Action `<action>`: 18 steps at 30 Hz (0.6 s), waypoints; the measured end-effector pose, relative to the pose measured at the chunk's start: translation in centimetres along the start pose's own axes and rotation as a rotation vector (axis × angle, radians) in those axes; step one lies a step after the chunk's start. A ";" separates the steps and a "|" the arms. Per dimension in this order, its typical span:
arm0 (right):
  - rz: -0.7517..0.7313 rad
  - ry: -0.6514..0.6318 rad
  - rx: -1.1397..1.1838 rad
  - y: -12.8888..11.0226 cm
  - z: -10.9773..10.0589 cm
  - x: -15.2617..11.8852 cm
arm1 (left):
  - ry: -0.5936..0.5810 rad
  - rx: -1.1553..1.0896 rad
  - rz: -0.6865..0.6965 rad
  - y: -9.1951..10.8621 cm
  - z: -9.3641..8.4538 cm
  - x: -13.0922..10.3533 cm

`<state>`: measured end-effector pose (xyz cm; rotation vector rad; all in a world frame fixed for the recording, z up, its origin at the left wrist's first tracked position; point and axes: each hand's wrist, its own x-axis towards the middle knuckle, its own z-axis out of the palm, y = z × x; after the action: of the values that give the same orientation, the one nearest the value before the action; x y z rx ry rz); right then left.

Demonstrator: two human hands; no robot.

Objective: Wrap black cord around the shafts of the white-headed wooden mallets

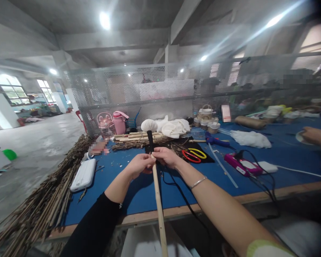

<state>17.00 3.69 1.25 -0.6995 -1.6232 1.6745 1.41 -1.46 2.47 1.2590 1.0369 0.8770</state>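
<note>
Down the lower left of the frame, I see a big bunch of dry twigs (48, 203) leaning along the edge of the blue table (139, 203). Next to it lies a white power bank (83, 175). Farther back, left of the middle, stands a pink bottle (119, 123).

At the middle of the frame, from far off, I watch my left hand (140, 165) hold the top end of a pale wooden stick (157, 192). The stick slants down to the bottom edge. Just above it is a black piece (150, 141) with a puffy white ball (149, 125) at its top. My right hand (166, 157) has its fingers pinched narrow on the stick's top too.

To the right lie red and yellow scissors (194, 155), then a blue glue gun (216, 140), and a purple box (242, 166). At the right edge, another person's hand (317, 135) looks blurry.
</note>
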 end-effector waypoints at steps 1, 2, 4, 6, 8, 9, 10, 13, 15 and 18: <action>-0.001 0.010 -0.015 0.1 0.0 0.1 | 0.006 -0.015 -0.010 -0.1 0.1 0.1; 0.000 0.018 -0.029 0.2 0.0 0.1 | 0.001 -0.046 -0.019 -0.2 0.3 0.1; 0.004 0.019 -0.038 0.4 -0.1 0.2 | -0.012 -0.147 -0.040 -0.3 0.9 0.2; 0.009 0.007 -0.013 0.4 0.0 0.2 | 0.003 -0.278 -0.046 -0.2 1.5 0.3; 0.013 -0.005 0.038 0.2 0.0 0.1 | 0.053 -0.399 -0.056 0.0 2.1 0.3; 0.012 -0.005 0.066 0.1 0.1 0.1 | 0.079 -0.442 -0.066 0.2 2.2 0.3; 0.011 -0.003 0.092 -0.1 0.2 0.1 | 0.098 -0.473 -0.082 0.4 2.3 0.3; -0.009 0.014 0.151 -0.5 0.5 0.0 | 0.107 -0.517 -0.121 0.8 2.3 0.2; -0.022 0.027 0.172 -0.6 0.8 -0.1 | 0.092 -0.530 -0.121 1.0 2.2 0.2; -0.023 0.029 0.178 -0.7 1.1 -0.2 | 0.088 -0.531 -0.124 1.0 2.1 0.3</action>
<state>16.37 2.88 2.01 -0.6108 -1.4359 1.7582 3.48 -1.75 3.47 0.7091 0.8619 1.0327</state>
